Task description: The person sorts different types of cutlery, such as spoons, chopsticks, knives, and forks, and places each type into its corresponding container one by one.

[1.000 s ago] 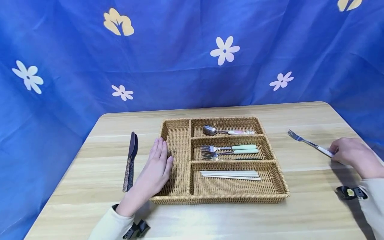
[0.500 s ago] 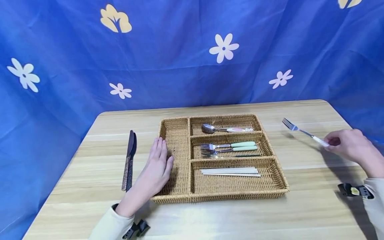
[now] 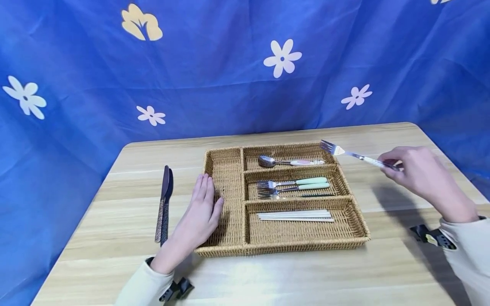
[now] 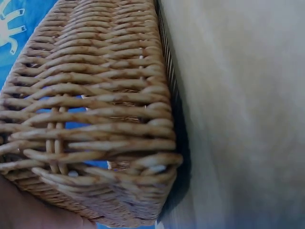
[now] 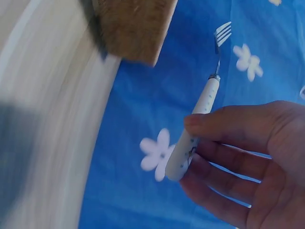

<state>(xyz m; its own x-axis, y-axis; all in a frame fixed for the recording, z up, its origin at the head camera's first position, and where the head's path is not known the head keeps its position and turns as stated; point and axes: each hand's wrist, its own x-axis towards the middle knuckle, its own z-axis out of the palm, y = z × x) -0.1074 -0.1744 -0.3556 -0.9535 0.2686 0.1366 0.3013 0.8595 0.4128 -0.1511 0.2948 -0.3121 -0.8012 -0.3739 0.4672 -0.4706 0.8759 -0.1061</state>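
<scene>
My right hand (image 3: 417,172) pinches a fork (image 3: 354,155) by its white patterned handle, thumb against fingers. The fork is in the air, its tines over the back right corner of the woven tray (image 3: 306,246). In the right wrist view, the handle (image 5: 205,100) shows small dots, with the fork's head pointing away from the hand. My left hand (image 3: 197,216) rests on the tray's left side, fingers extended along the rim. A corner of the wicker (image 4: 109,129) fills much of the left wrist view; little of that hand shows there.
The tray's compartments hold a spoon (image 3: 291,162), several forks (image 3: 302,183) with mostly green handles, and white chopsticks (image 3: 296,216). Two dark knives (image 3: 163,204) lie left of the tray on the wooden table (image 3: 291,280). A blue flowered cloth (image 3: 214,76) hangs behind.
My right hand has lifted the fork off the table and carried it leftward to the tray's back right corner. The left hand stays at the tray's left side.
</scene>
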